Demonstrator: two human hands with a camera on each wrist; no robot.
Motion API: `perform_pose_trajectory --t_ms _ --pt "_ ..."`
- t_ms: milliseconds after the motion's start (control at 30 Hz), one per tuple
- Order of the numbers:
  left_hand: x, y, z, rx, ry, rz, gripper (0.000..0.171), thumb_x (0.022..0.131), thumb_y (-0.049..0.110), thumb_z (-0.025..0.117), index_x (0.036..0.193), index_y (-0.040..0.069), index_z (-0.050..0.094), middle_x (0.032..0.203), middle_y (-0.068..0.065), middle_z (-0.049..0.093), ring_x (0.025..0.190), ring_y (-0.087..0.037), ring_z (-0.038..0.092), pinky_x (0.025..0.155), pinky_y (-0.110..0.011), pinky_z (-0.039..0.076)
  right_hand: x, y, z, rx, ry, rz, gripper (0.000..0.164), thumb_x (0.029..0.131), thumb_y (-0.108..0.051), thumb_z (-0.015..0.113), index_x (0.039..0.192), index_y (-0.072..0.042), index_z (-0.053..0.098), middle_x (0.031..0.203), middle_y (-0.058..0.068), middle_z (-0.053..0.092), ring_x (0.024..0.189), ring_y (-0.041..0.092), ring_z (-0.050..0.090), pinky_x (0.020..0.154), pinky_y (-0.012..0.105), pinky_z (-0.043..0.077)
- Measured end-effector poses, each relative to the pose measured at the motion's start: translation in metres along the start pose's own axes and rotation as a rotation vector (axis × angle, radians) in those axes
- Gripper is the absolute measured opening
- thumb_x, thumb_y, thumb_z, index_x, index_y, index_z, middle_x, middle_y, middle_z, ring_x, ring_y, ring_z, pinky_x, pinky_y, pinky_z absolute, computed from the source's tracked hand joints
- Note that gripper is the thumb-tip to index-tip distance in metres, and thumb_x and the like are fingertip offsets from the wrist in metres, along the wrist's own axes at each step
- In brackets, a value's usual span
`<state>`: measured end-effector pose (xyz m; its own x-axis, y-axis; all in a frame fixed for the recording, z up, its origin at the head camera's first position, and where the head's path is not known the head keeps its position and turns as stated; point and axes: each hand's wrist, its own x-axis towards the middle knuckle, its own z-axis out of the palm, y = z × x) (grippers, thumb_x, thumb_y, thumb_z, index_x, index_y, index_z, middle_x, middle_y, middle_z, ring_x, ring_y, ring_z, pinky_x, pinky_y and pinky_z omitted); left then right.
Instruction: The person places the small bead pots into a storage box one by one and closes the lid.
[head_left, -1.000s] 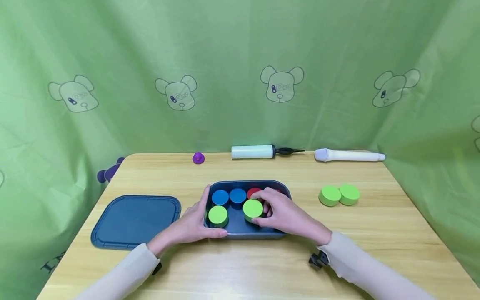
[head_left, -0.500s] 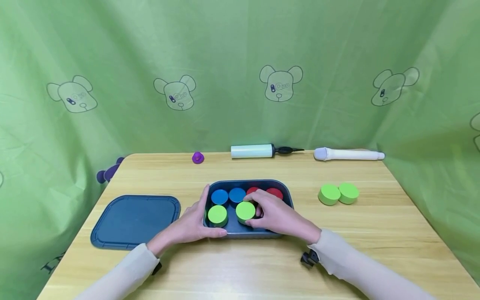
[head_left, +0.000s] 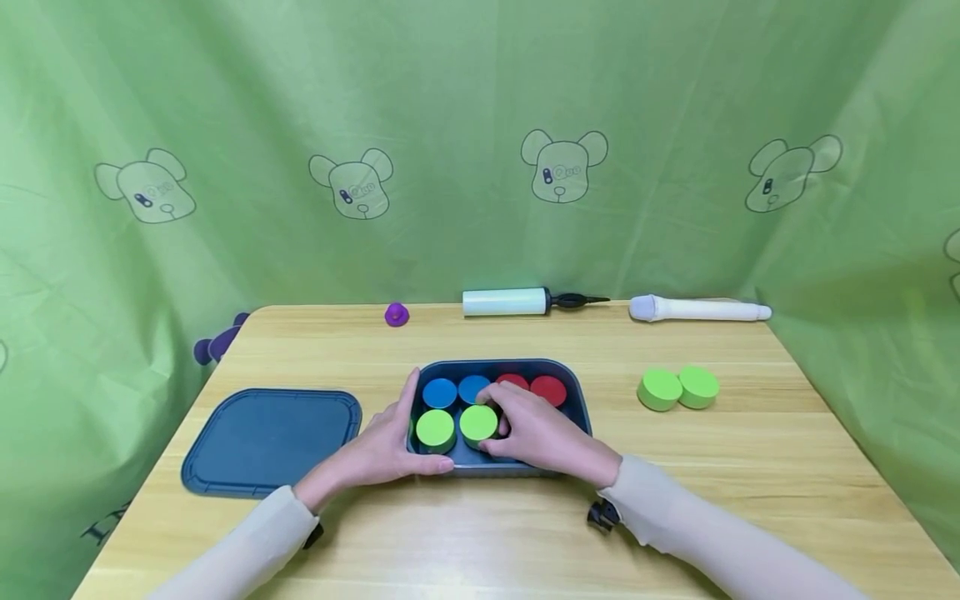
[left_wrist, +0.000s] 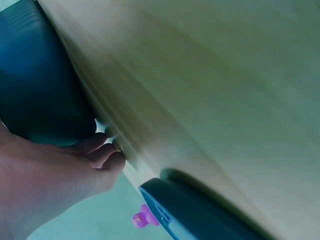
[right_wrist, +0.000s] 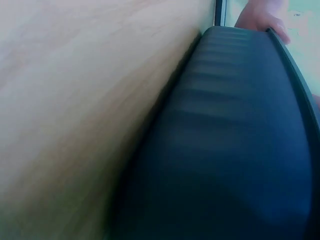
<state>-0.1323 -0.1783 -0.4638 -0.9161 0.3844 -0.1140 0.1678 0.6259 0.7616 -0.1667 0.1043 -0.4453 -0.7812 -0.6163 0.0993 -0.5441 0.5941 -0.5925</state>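
Note:
A dark blue plastic box (head_left: 510, 472) sits mid-table, holding two blue round blocks (head_left: 440, 393), two red ones (head_left: 548, 390) at the back and two lime-green ones in front. My left hand (head_left: 382, 446) grips the box's left end, thumb along the front rim and fingers at the left side; in the left wrist view its fingers (left_wrist: 107, 159) bend close to the box wall (left_wrist: 40, 80). Inside the box, my right hand (head_left: 543, 433) pinches a lime-green round block (head_left: 478, 423), just right of the other green block (head_left: 436, 429). The right wrist view shows mostly the box's outer wall (right_wrist: 235, 140).
A flat dark blue lid (head_left: 273, 442) lies left of the box. Two more green blocks (head_left: 660, 390) stand side by side at the right. Along the back edge are a purple duck (head_left: 397, 315), a hand pump (head_left: 506, 302) and a white stick-shaped object (head_left: 697, 309).
My right hand has moved left inside the box with the green block, which now stands close to the other green one. Both red blocks show more. My left hand has stayed put.

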Motion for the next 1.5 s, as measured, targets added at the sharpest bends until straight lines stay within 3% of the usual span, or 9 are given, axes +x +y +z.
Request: perform_pose_trajectory --t_ms 300,700,1167,1500 --pt "-0.001 0.000 0.001 -0.003 0.000 -0.007 0.139 0.087 0.057 0.090 0.175 0.025 -0.013 0.178 -0.021 0.021 0.158 -0.049 0.028 0.119 -0.074 0.031 0.002 -0.003 0.004 0.063 -0.003 0.063 0.047 0.088 -0.016 0.096 0.115 -0.010 0.057 0.092 -0.002 0.062 0.075 0.006 0.062 0.072 0.025 0.056" --pt "-0.002 0.002 0.001 -0.008 0.006 -0.012 0.140 0.086 0.056 0.091 0.176 0.023 -0.011 0.177 -0.021 0.023 0.157 -0.051 0.029 0.119 -0.074 0.030 0.004 -0.004 0.006 0.114 -0.008 0.060 0.035 0.088 -0.007 0.094 0.099 -0.010 0.060 0.086 -0.003 0.067 0.074 0.006 0.064 0.071 0.025 0.057" --pt "-0.001 0.001 0.001 -0.004 0.005 -0.002 0.141 0.086 0.059 0.090 0.176 0.024 -0.012 0.177 -0.021 0.022 0.158 -0.048 0.029 0.120 -0.072 0.031 -0.006 -0.009 -0.004 0.178 0.029 0.098 0.040 0.090 -0.018 0.094 0.111 -0.010 0.061 0.094 -0.001 0.069 0.079 0.009 0.067 0.075 0.026 0.060" --pt "0.000 0.001 0.001 -0.001 0.003 0.002 0.140 0.086 0.061 0.089 0.176 0.025 -0.012 0.178 -0.021 0.021 0.158 -0.048 0.029 0.119 -0.074 0.030 -0.011 -0.004 -0.009 0.172 0.066 0.051 0.042 0.093 -0.027 0.092 0.117 -0.011 0.062 0.097 0.000 0.070 0.082 0.008 0.068 0.076 0.027 0.060"
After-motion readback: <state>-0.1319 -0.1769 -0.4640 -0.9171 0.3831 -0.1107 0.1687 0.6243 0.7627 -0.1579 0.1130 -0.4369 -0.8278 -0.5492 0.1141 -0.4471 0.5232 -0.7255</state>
